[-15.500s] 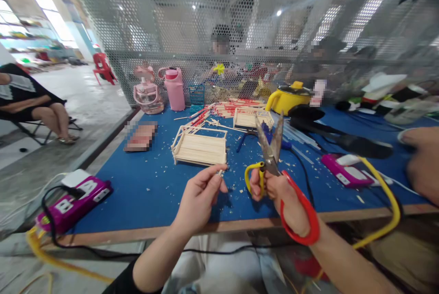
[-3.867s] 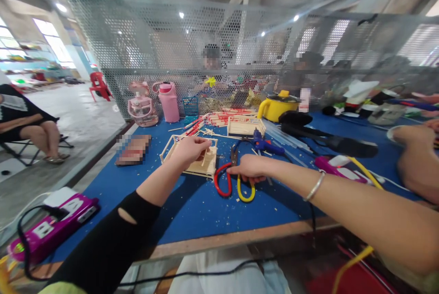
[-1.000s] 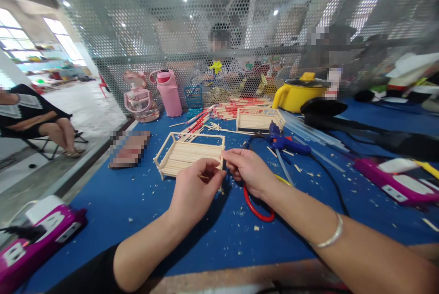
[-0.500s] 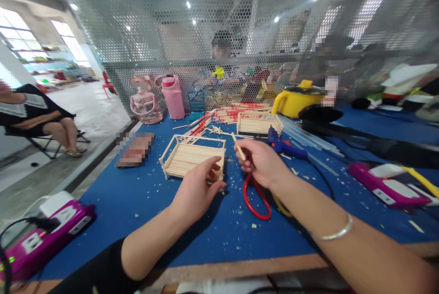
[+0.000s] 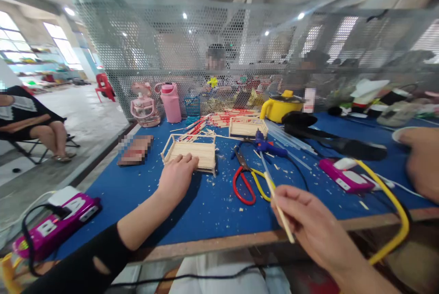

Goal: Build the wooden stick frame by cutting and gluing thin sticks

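Observation:
My left hand (image 5: 179, 173) is closed over the near side of a small bed-like frame of pale wooden sticks (image 5: 202, 151), its thumb hidden. This frame has a slatted base, raised ends and a rail along the back. In my right hand (image 5: 305, 216), a thin wooden stick (image 5: 281, 215) is pinched between thumb and fingers, slanting above the table's front edge. Beyond it lie scissors (image 5: 244, 184) with one red and one yellow handle. A blue glue gun (image 5: 269, 147) rests just behind them.
A second stick frame (image 5: 247, 128) sits near red-tipped sticks (image 5: 226, 118). Around stand a yellow pot (image 5: 279, 110), pink bottles (image 5: 170, 104), clear glue sticks (image 5: 291, 137) and purple power strips (image 5: 345, 176), (image 5: 65, 223). Another person's hand (image 5: 425, 161) is at right; someone sits at left (image 5: 30, 118).
My right hand has moved right and toward me with a stick, uncovering the scissors. The left hand has shifted left from the frame's right end onto its near side. Another person's hand has appeared at right.

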A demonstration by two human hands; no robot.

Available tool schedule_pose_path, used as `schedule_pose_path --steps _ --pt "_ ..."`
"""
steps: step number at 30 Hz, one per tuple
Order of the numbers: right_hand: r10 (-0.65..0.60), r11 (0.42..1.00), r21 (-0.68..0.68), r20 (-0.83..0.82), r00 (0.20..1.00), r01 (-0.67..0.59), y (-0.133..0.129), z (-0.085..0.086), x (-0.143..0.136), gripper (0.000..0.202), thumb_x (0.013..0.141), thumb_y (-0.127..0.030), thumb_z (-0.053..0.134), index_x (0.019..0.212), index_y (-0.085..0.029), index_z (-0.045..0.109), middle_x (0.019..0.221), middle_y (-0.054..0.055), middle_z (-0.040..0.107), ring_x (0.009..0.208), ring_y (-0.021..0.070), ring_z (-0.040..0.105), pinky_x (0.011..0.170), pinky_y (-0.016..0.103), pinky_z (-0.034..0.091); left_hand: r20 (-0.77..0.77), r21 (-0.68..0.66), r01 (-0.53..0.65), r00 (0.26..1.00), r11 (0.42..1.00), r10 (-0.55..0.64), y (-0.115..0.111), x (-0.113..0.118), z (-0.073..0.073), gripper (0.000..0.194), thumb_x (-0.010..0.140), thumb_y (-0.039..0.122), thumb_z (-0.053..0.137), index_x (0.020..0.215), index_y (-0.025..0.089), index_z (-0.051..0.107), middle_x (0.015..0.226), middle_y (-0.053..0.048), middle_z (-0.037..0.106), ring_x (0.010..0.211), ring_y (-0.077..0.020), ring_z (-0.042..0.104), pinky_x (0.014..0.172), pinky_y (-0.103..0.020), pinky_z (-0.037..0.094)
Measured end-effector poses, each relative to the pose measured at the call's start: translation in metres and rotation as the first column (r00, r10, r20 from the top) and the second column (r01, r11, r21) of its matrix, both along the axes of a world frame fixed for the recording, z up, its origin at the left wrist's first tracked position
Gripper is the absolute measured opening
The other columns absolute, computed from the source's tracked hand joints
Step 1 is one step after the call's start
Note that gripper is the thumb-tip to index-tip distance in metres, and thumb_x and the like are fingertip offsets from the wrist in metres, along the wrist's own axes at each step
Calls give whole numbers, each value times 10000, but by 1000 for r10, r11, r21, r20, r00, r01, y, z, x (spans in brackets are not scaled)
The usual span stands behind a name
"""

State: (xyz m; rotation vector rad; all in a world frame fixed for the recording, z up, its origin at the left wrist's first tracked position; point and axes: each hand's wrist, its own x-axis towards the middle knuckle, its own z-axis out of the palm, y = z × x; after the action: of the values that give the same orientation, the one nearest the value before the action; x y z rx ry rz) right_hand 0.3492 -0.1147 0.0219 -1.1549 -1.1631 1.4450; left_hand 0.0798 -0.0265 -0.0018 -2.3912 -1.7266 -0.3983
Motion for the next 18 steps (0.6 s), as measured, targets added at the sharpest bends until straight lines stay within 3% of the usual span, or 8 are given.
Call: schedule_pose_path --steps 3,7,9,11,12,14,16,18 --pt "37 997 -67 -18 999 -38 -19 -21 -18 334 749 -476 662 647 -173 563 491 -58 377 454 60 262 441 223 179 38 16 -61 997 998 60 14 12 5 238 909 213 435 965 198 666 962 -129 695 951 -303 607 794 -412 444" --pt "109 994 -41 95 990 -106 -27 -31 -39 351 811 -489 597 663 -180 519 521 -55 396 472 68 295 448 221 217 115 23 -96 989 995 93 25 18 11 199 877 258 511 925 181 689 949 -155 698 979 -341 603 830 -462 434" --pt "113 993 16 153 982 -117 -26 -32 -42 357 857 -524 526 731 -189 514 577 -30 489 492 82 373 456 220 270 155 32 -95 984 995 89 12 21 13 231 872 269 533 1031 185 677 1018 -153 695 1054 -339 589 888 -474 425" --pt "113 991 54 197 974 -125 -25 -34 -45 354 893 -543 453 824 -201 514 626 -11 549 510 100 443 466 226 322 263 6 -65 963 998 61 -16 28 11 293 898 306 504 1135 204 644 1095 -129 687 1106 -296 582 942 -443 422" --pt "119 988 73 223 967 -139 -25 -35 -47 345 903 -537 435 854 -205 512 623 -13 551 512 106 459 471 229 341 475 -57 22 880 998 8 -33 33 8 309 903 335 499 1132 192 651 1108 -126 688 1096 -272 595 953 -409 429" --pt "144 974 126 292 946 -187 -26 -36 -55 305 919 -494 431 868 -207 521 595 -28 524 512 109 460 489 232 363 814 -229 266 580 936 34 -70 45 0 353 911 416 476 1098 190 672 1042 -91 716 988 -228 647 881 -345 484" --pt "166 947 199 363 917 -251 -28 -36 -65 255 934 -418 434 855 -204 546 598 -28 523 533 111 467 517 234 373 932 -322 470 309 822 188 -99 56 -10 447 903 503 450 1013 146 696 807 -67 722 748 -190 666 726 -303 518" --pt "196 915 246 422 885 -320 -30 -35 -73 214 934 -350 441 870 -202 582 645 -11 572 586 124 516 557 241 392 942 -327 470 94 820 323 -114 61 -18 497 881 550 458 1004 126 685 727 -51 693 593 -150 616 579 -264 493"
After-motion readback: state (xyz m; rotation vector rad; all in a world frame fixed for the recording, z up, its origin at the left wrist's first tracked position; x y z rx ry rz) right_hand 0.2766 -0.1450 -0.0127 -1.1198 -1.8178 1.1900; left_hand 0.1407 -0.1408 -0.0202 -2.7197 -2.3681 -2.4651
